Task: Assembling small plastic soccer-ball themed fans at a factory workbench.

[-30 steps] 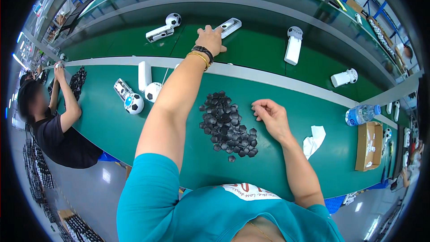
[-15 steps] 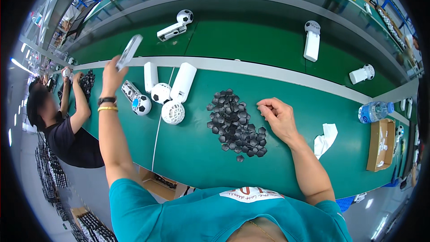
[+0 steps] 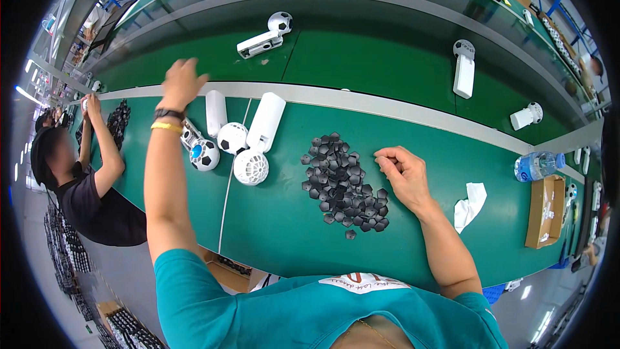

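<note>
My left hand [image 3: 183,82] is stretched over the pale rail [image 3: 303,94] at the back of the bench. Its fingers are apart and slightly blurred, and nothing shows in them. Just below that wrist lies a white housing with a black-and-white ball end [image 3: 204,155], partly hidden by my arm. Beside it are a white ball [image 3: 232,137], a white handle cover [image 3: 216,114] and a white handle [image 3: 266,121] with a slotted ball cage [image 3: 250,167]. My right hand [image 3: 405,174] rests on the mat with fingers curled together, right of a pile of black pentagon pieces [image 3: 342,181].
Behind the rail, a green belt [image 3: 368,58] carries ball-ended white units [image 3: 464,74]. To the right lie a white tissue [image 3: 470,205], a water bottle [image 3: 539,165] and a cardboard tray [image 3: 544,220]. A co-worker [image 3: 84,181] works at the left.
The pale, elongated part that my left hand held is out of sight, and that hand has opened and shifted slightly right and farther. My right hand keeps its pose.
</note>
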The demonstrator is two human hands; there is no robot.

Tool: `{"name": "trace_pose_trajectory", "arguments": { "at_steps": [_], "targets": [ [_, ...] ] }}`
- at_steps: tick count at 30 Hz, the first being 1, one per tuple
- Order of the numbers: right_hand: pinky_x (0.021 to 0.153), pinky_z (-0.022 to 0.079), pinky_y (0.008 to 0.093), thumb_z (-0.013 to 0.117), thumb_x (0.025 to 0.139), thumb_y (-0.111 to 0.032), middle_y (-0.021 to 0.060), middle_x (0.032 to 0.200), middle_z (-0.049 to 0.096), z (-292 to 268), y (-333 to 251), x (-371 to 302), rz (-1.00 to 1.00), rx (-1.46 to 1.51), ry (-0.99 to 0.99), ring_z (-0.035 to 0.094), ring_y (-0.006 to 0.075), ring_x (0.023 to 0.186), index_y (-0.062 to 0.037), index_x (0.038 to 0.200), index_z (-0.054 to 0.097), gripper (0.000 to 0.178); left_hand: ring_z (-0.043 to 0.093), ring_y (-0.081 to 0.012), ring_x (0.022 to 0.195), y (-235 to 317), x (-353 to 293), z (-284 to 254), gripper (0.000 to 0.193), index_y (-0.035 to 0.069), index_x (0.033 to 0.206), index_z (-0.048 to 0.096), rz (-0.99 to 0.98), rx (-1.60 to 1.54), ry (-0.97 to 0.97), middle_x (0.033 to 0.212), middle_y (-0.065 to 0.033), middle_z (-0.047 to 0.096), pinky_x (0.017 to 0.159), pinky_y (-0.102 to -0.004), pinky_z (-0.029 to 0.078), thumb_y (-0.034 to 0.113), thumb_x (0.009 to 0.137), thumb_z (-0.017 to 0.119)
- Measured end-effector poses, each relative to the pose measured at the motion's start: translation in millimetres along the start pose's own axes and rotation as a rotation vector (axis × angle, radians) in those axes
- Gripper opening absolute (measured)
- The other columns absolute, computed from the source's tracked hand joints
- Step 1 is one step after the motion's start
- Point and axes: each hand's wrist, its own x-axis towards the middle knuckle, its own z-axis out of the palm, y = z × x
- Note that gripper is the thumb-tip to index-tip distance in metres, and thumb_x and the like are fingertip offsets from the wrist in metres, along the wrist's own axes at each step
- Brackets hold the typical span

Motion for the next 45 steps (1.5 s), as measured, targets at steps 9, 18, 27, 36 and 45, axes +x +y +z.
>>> {"name": "trace_pose_trajectory", "arguments": {
  "at_steps": [9, 18, 27, 36, 45],
  "targets": [
    [0.058, 0.047, 0.0216, 0.059, 0.092, -0.013, 0.0035, 0.083, 0.065, 2.7, 4.5, -3.3, 0.026, 0.011, 0.036, 0.058, 0.0078, 0.068, -0.0012, 0.097, 0.067, 0.015, 0.056, -0.0327, 0.110, 160.5, 61.0, 40.5, 0.048, 0.011, 0.114, 0.056, 0.019, -0.048, -0.114, 0.114, -0.0132, 0.059, 0.090, -0.0420, 0.047, 0.031, 0.074, 0.074],
    [0.076, 0.052, 0.0313, 0.065, 0.087, -0.027, 0.0118, 0.120, 0.056, -37.4, -28.3, 48.8, -0.049, 0.347, -0.006, 0.059, 0.0194, 0.096, -0.0083, 0.138, 0.040, 0.061, 0.057, -0.0267, 0.095, 211.6, -32.5, -57.8, 0.034, 0.011, 0.103, 0.060, 0.850, -0.336, 0.215, 0.098, -0.0063, 0.058, 0.080, -0.0387, 0.049, 0.010, 0.072, 0.071],
    [0.073, 0.052, 0.0264, 0.075, 0.078, -0.022, 0.0069, 0.106, 0.059, -57.3, -83.0, 40.4, -0.120, 0.211, -0.245, 0.060, 0.0139, 0.089, -0.0071, 0.131, 0.046, 0.061, 0.056, -0.0263, 0.100, 242.6, -92.4, -115.2, 0.038, 0.012, 0.105, 0.062, 1.109, -0.360, 0.405, 0.102, -0.0060, 0.059, 0.094, -0.0420, 0.046, 0.007, 0.068, 0.069],
    [0.076, 0.051, 0.0292, 0.078, 0.075, -0.015, 0.0067, 0.104, 0.059, -15.7, -78.6, 11.4, -0.324, 0.435, 0.418, 0.060, 0.0149, 0.090, -0.0034, 0.122, 0.049, 0.056, 0.056, -0.0251, 0.110, 277.0, -149.6, -78.5, 0.050, 0.006, 0.133, 0.042, 0.305, -1.193, 0.583, 0.119, -0.0099, 0.056, 0.093, -0.0411, 0.048, 0.016, 0.089, 0.063],
    [0.083, 0.050, 0.0293, 0.074, 0.079, -0.013, 0.0083, 0.106, 0.061, 4.1, -68.4, -18.2, -0.696, -0.246, 0.143, 0.062, 0.0189, 0.093, -0.0023, 0.118, 0.055, 0.044, 0.059, -0.0290, 0.110, 275.1, -210.4, -62.3, 0.043, 0.003, 0.132, 0.036, -0.113, -2.440, -0.764, 0.121, -0.0157, 0.054, 0.084, -0.0407, 0.055, 0.028, 0.099, 0.047]
  ]
}}
